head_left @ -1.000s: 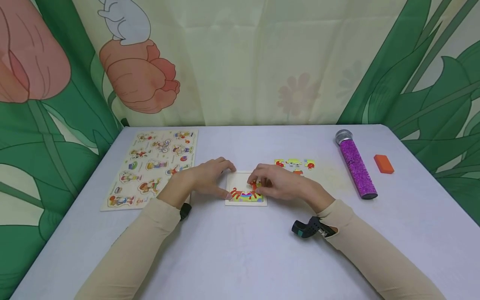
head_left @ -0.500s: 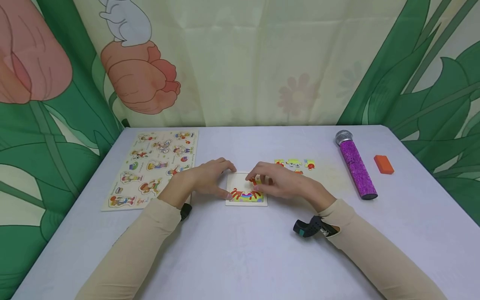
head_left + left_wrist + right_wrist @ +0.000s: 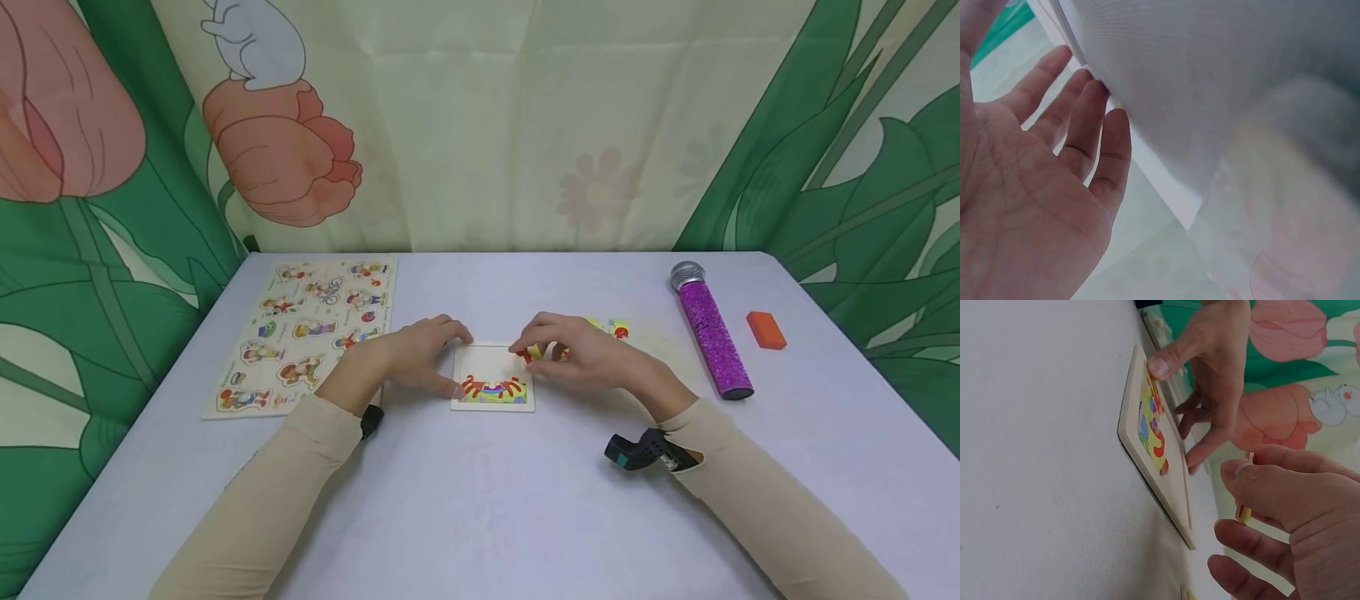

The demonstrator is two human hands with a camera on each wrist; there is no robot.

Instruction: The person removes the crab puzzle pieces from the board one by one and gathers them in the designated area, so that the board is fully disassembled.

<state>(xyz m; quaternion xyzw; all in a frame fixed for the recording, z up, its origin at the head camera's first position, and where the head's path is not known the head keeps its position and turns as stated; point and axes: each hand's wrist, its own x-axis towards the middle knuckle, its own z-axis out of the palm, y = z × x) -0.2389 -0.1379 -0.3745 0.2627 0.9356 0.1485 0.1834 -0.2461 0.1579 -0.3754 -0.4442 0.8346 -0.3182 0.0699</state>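
A small wooden puzzle board (image 3: 491,360) lies mid-table, with a rainbow-and-red picture strip (image 3: 493,392) fitted along its near side and bare wood beyond. My left hand (image 3: 408,358) rests at the board's left side, thumb on the near corner. In the right wrist view, the left hand's (image 3: 1219,369) other fingers bend loosely by the far edge. Between thumb and forefinger, my right hand (image 3: 588,350) pinches a small red-and-yellow puzzle piece (image 3: 1245,511), held above the table just right of the board. The left wrist view shows the left palm (image 3: 1035,181) with fingers spread.
Several loose puzzle pieces (image 3: 617,329) lie behind the right hand, which partly hides them. A large picture board (image 3: 300,342) with figures lies at left. At right are a purple glitter microphone (image 3: 712,333) and an orange block (image 3: 767,330). A printed curtain (image 3: 480,125) hangs behind.
The right hand has lifted away from the board to the right, taking the pinched puzzle piece with it. The right part of the board shows bare now. My left hand stays put.
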